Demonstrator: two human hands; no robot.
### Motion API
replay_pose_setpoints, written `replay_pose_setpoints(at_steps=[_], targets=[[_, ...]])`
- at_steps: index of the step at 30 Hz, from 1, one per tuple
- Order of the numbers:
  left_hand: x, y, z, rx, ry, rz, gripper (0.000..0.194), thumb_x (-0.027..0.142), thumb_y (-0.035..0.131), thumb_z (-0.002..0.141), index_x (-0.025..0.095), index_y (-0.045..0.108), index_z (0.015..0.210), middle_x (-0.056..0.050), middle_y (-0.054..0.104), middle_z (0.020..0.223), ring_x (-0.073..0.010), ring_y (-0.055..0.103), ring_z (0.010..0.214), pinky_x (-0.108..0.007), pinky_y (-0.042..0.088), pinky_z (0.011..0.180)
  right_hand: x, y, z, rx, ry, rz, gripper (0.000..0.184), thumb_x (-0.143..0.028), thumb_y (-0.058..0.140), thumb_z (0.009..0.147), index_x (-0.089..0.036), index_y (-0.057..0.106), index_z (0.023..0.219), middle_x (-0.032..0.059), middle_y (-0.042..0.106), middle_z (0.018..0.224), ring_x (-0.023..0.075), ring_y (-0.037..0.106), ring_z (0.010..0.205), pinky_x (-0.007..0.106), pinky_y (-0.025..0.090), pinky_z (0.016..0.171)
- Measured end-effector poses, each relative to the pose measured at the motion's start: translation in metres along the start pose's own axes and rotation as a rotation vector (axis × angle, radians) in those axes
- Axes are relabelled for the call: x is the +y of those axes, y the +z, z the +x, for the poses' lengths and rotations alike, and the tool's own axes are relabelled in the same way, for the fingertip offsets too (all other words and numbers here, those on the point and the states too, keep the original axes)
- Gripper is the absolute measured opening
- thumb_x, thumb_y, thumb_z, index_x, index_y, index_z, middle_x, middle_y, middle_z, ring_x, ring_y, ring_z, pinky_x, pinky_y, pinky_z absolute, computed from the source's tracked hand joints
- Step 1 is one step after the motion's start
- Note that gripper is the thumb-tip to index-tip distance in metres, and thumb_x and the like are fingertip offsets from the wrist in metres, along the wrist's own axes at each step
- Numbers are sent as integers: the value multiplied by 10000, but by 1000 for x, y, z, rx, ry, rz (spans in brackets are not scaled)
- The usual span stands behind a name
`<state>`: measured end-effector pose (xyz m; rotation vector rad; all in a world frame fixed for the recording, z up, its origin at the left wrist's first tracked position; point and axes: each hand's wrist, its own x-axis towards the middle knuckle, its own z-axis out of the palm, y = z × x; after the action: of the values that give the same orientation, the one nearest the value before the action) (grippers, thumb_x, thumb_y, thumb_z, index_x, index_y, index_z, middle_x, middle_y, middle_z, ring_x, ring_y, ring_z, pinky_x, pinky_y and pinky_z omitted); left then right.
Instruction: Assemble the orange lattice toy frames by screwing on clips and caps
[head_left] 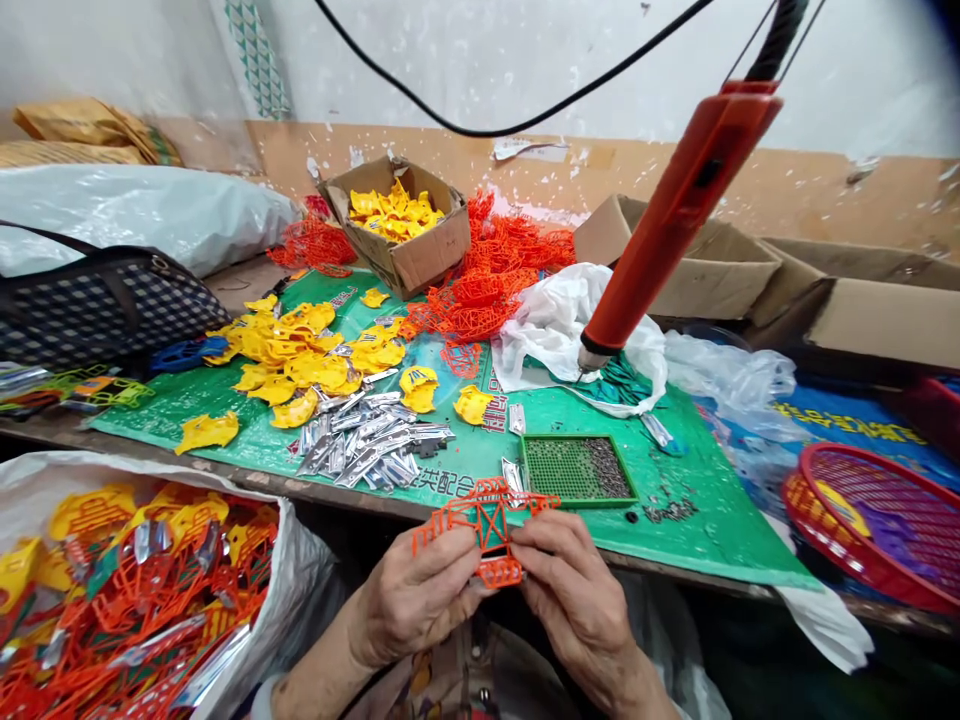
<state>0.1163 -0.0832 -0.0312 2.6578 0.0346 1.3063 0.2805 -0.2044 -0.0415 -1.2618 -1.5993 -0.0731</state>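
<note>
Between my two hands, near the table's front edge, is an orange plastic lattice frame (pixel 493 522). My left hand (pixel 420 590) is closed on its left side, fingers and thumb pinching it. On its right side my right hand (pixel 574 590) grips it with bent fingers. Dark green shows through the frame's openings. Just beyond it lies a green tray (pixel 562 470) of small metal screws, some loose on the mat to its right. Silvery metallic strips (pixel 367 440) are heaped to the left, with yellow plastic parts (pixel 300 355) behind them. An orange electric screwdriver (pixel 675 220) hangs above the right side.
A cardboard box (pixel 431 255) holds more yellow parts, beside piles of orange frames (pixel 510 250). A white plastic bag (pixel 562 310) contains dark green pieces. At lower left a large sack (pixel 289 570) is full of assembled pieces. A red basket (pixel 870 560) stands at the right.
</note>
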Motion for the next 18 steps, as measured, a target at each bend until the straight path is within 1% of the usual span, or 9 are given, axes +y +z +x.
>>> replay_pose_setpoints(at_steps=[3, 7, 10, 13, 15, 18], targets=[[-1, 3, -1, -24, -27, -14, 157, 194, 544, 915, 174, 638, 1039, -62, 741, 821, -176, 732, 750, -250, 602, 727, 2, 2, 0, 13, 14, 14, 247, -40, 571, 863, -178, 631, 1059, 84, 681, 926, 200, 604, 909, 371, 560, 775], [-2, 7, -7, -37, -81, 13, 169, 232, 549, 925, 176, 623, 1067, -71, 742, 860, -174, 733, 791, -233, 600, 747, 6, 5, -1, -4, 47, 27, 218, -76, 578, 876, -194, 639, 1048, 72, 685, 909, 194, 616, 881, 367, 556, 763], [-1, 11, -14, 8, -128, 58, 243, 260, 572, 921, 158, 594, 1140, -106, 738, 961, -186, 727, 897, -237, 602, 796, 8, 8, -4, -8, 74, 20, 212, -88, 582, 880, -199, 641, 1050, 71, 680, 915, 195, 619, 885, 368, 549, 765], [3, 15, -19, 84, -209, 92, 249, 182, 602, 896, 168, 576, 1143, -105, 722, 1017, -176, 717, 940, -235, 594, 841, 11, 10, -6, 14, 83, -26, 228, -71, 574, 879, -199, 641, 1055, 77, 667, 931, 198, 610, 905, 378, 544, 783], [5, 17, -20, 99, -270, 82, 210, 133, 579, 895, 192, 583, 1097, -83, 717, 1010, -160, 718, 921, -230, 596, 835, 12, 11, -7, 30, 69, -61, 245, -49, 574, 869, -189, 639, 1059, 83, 660, 936, 200, 603, 912, 383, 542, 791], [7, 17, -19, 103, -334, 34, 184, 107, 551, 896, 216, 591, 1039, -56, 717, 980, -151, 720, 886, -232, 605, 806, 14, 13, -8, 26, 49, -88, 281, -19, 571, 851, -175, 637, 1075, 95, 656, 954, 207, 598, 930, 388, 543, 793]])
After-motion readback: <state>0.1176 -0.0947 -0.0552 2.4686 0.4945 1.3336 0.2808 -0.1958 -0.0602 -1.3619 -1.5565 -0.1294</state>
